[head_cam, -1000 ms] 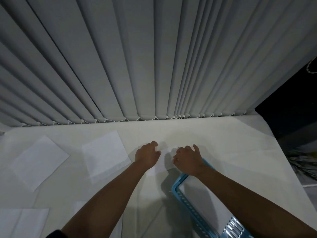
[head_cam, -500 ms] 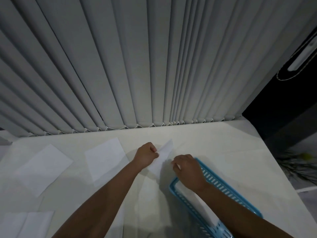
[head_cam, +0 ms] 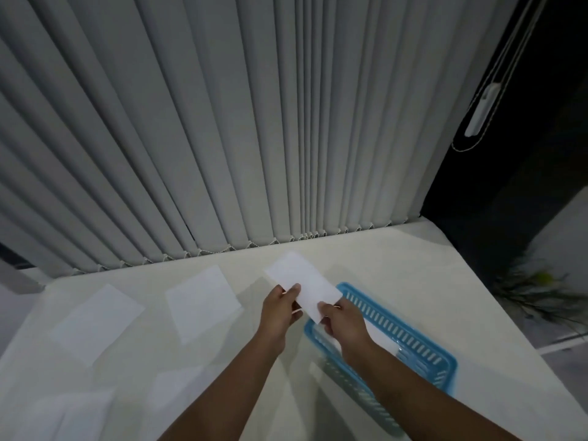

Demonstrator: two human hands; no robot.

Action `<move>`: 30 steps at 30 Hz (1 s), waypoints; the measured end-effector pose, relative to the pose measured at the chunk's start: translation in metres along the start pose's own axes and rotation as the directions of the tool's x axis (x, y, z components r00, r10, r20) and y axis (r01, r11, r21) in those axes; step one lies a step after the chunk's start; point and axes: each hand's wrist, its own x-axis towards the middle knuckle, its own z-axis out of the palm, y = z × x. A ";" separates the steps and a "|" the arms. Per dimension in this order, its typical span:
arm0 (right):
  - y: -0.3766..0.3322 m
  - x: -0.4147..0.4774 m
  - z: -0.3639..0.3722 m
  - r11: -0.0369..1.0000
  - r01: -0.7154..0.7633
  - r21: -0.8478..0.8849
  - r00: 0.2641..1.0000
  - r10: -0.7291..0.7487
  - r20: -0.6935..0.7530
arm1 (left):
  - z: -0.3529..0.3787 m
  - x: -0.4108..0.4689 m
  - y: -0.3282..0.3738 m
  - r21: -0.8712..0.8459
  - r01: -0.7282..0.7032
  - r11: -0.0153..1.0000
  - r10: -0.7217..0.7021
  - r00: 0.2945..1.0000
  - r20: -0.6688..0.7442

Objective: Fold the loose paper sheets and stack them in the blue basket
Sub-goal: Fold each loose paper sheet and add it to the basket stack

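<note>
A folded white paper sheet (head_cam: 302,283) is held in the air above the table, just beyond the far-left corner of the blue basket (head_cam: 423,346). My left hand (head_cam: 278,310) pinches its left edge with thumb on top. My right hand (head_cam: 342,323) grips its near corner, over the basket's left end. White paper lies inside the basket, mostly hidden by my right forearm. Loose white sheets lie flat on the table to the left, one (head_cam: 200,302) near the middle and one (head_cam: 95,323) further left.
More white sheets (head_cam: 63,415) lie at the near-left of the white table (head_cam: 397,265), and another (head_cam: 178,386) lies beside my left forearm. Grey vertical blinds (head_cam: 222,138) hang along the table's far edge. The table's right edge drops to a dark floor.
The sheet was pressed on the table by both hands; now both hands have lifted it off the surface, folded, toward the basket's far-left corner. The view has swung right.
</note>
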 end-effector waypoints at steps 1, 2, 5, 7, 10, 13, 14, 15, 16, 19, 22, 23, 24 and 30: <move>0.001 -0.003 -0.007 0.998 0.024 -0.063 1.000 -0.025 -0.008 | 0.000 0.000 -0.004 0.013 0.026 1.000 -0.026 0.999 -0.029; 0.003 -0.007 -0.014 0.993 0.041 -0.115 0.999 -0.042 -0.012 | 0.001 0.000 -0.007 0.023 0.046 0.999 -0.044 0.997 -0.059; 0.016 -0.015 -0.038 0.986 0.050 -0.161 0.996 -0.061 -0.062 | 0.008 -0.002 -0.012 0.037 0.063 0.997 -0.058 0.992 -0.116; 0.023 -0.017 -0.055 0.996 0.029 -0.088 0.995 -0.037 -0.095 | 0.014 -0.003 -0.017 0.025 0.055 0.998 -0.052 0.991 -0.120; 0.029 -0.021 -0.077 0.999 -0.026 0.041 0.990 0.032 -0.140 | 0.026 -0.007 -0.028 0.044 0.038 0.998 -0.033 0.995 -0.090; 0.038 -0.022 -0.095 0.997 -0.030 0.068 0.978 0.043 -0.203 | 0.035 -0.012 -0.041 0.112 0.017 0.994 -0.012 0.999 -0.037; 0.042 -0.023 -0.100 0.998 -0.029 0.064 0.972 0.043 -0.231 | 0.036 -0.014 -0.044 0.164 -0.009 0.986 0.016 0.999 -0.040; 0.045 -0.024 -0.103 0.998 -0.026 0.060 0.967 0.041 -0.253 | 0.036 -0.015 -0.047 0.256 -0.050 0.965 0.065 0.997 -0.048; 0.048 -0.025 -0.106 0.998 -0.022 0.058 0.961 0.037 -0.273 | 0.036 -0.015 -0.048 0.379 -0.096 0.921 0.126 0.990 -0.056; 0.055 -0.027 -0.110 1.000 -0.014 -0.009 0.943 0.010 -0.332 | 0.032 -0.011 -0.050 0.571 -0.163 0.804 0.236 0.970 -0.056; 0.063 -0.028 -0.113 0.994 -0.031 -0.106 0.927 -0.012 -0.375 | 0.027 0.003 -0.051 0.696 -0.202 0.689 0.300 0.954 -0.020; 0.065 -0.028 -0.114 0.991 -0.041 -0.124 0.924 -0.009 -0.383 | 0.025 0.007 -0.052 0.759 -0.217 0.614 0.314 0.949 0.017; 0.068 -0.028 -0.115 0.989 -0.050 -0.137 0.920 -0.007 -0.392 | 0.024 0.011 -0.052 0.813 -0.226 0.537 0.314 0.948 0.055; 0.076 -0.032 -0.117 0.981 -0.062 -0.184 0.900 -0.025 -0.435 | 0.017 0.023 -0.042 0.945 -0.246 0.213 0.174 0.962 0.211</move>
